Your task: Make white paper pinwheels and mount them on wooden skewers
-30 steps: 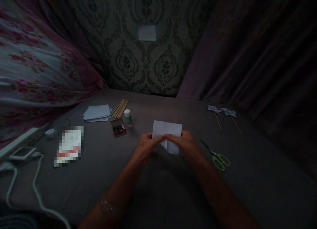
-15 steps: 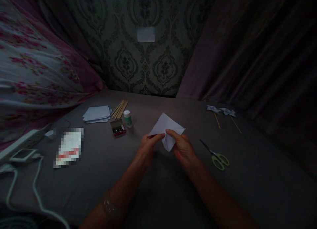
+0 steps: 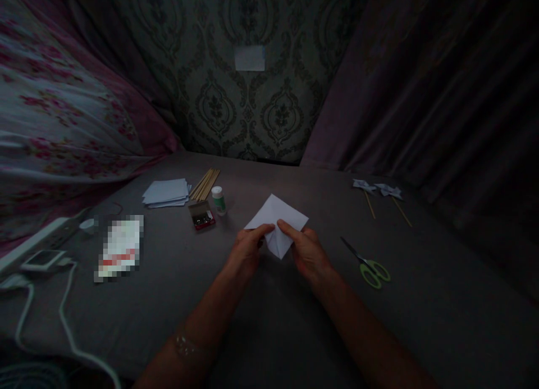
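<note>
White creased paper sheet (image 3: 273,209), frame centre: left hand (image 3: 247,247) and right hand (image 3: 310,253) pinch it, underside grip unclear; likely light, crease-prone; hold edges.

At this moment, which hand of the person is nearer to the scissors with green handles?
The right hand: it holds the white paper, just left of the scissors. The left hand grips the paper's other side, farther left from them.

place: home room, dimly lit | wall: damask-patterned wallpaper (image 3: 280,114) | left: pink floral drape (image 3: 63,108) | right: purple curtain (image 3: 391,97) | near left: power strip (image 3: 31,244), white cables (image 3: 63,313)
</note>
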`<state>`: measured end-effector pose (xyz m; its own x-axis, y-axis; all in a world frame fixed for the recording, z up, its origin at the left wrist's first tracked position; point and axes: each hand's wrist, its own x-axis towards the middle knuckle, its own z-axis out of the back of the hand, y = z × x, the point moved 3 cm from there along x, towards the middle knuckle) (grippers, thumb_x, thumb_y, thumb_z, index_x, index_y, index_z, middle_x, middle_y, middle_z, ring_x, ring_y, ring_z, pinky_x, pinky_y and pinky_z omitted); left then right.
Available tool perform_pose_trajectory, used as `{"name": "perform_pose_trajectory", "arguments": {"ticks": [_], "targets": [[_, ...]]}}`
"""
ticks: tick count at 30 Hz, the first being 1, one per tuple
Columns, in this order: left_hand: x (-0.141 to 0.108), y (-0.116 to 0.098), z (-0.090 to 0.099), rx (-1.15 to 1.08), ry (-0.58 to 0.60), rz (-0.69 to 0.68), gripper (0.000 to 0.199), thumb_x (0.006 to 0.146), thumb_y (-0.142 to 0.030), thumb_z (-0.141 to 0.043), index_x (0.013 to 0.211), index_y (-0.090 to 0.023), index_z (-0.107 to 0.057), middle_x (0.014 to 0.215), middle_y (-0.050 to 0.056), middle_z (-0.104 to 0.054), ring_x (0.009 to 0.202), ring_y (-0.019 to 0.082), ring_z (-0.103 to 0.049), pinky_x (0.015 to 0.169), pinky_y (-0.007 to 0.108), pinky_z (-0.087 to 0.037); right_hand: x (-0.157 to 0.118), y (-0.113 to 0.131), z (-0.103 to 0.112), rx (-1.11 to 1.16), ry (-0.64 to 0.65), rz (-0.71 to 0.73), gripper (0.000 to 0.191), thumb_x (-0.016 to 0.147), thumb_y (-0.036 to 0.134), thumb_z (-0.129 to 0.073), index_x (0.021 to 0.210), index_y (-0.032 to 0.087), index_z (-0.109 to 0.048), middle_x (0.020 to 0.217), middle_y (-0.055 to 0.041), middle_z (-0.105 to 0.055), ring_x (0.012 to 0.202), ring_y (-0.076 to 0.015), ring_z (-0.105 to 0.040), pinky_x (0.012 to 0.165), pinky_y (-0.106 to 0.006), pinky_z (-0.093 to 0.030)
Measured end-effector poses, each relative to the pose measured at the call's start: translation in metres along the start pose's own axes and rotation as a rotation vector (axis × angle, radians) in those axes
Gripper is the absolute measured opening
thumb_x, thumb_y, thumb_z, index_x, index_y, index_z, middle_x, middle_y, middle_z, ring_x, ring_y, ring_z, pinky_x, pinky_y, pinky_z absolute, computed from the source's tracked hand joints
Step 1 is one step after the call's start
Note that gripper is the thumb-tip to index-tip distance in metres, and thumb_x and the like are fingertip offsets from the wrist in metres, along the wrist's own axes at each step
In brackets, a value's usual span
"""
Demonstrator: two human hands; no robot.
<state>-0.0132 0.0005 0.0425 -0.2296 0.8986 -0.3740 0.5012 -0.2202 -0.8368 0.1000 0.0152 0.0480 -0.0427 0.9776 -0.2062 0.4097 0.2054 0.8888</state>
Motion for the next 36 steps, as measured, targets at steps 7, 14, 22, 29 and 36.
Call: {"name": "perform_pose_trajectory", "arguments": {"ticks": [7,14,22,29,36], "targets": [[0.002,-0.016,0.007,-0.105,-0.151,0.160,0.009,0.057,-0.013,-0.071,0.056,-0.018,-0.062,0.059,0.001,-0.065,0.055,0.013,-0.055,0.057,0.026,-0.038,-0.006,0.051,0.017,-0.963,0.053,0.871,0.027,0.073,0.020,-0.065,0.099,0.026,-0.066,0.124,-0.0084,-0.052,0.115,-0.0270,-0.049,0.098,-0.048,-0.039],[0.000,-0.015,0.007,-0.154,-0.107,0.227,0.006,0.060,-0.013,-0.070,0.059,-0.018,-0.066,0.059,0.000,-0.065,0.057,0.013,-0.055,0.064,0.028,-0.040,-0.013,0.047,0.013,-1.380,0.307,1.212,0.023,0.082,0.011,-0.057,0.093,0.027,-0.069,0.127,-0.0086,-0.049,0.114,-0.0272,-0.047,0.092,-0.048,-0.039],[0.001,-0.011,0.007,-0.125,-0.073,0.215,0.007,0.060,-0.017,-0.073,0.063,-0.019,-0.067,0.063,0.003,-0.067,0.063,0.016,-0.058,0.066,0.030,-0.041,-0.010,0.047,0.014,-1.359,0.302,1.228,0.011,0.083,0.021,-0.064,0.086,0.027,-0.072,0.123,-0.0075,-0.055,0.111,-0.0269,-0.049,0.092,-0.047,-0.038],[0.000,-0.007,0.006,-0.053,-0.088,0.149,0.011,0.058,-0.019,-0.075,0.063,-0.017,-0.065,0.068,0.003,-0.065,0.061,0.013,-0.054,0.062,0.028,-0.036,-0.006,0.051,0.018,-1.256,0.273,1.047,0.013,0.085,0.029,-0.062,0.092,0.031,-0.073,0.114,-0.0053,-0.059,0.105,-0.0246,-0.052,0.090,-0.045,-0.039],[0.002,0.000,0.007,0.000,-0.055,0.009,0.015,0.055,-0.025,-0.077,0.062,-0.018,-0.067,0.067,0.002,-0.066,0.060,0.014,-0.055,0.060,0.028,-0.035,-0.011,0.053,0.013,-1.201,0.289,1.003,0.013,0.087,0.030,-0.061,0.094,0.030,-0.072,0.090,-0.0010,-0.070,0.091,-0.0203,-0.059,0.088,-0.041,-0.033]]}}
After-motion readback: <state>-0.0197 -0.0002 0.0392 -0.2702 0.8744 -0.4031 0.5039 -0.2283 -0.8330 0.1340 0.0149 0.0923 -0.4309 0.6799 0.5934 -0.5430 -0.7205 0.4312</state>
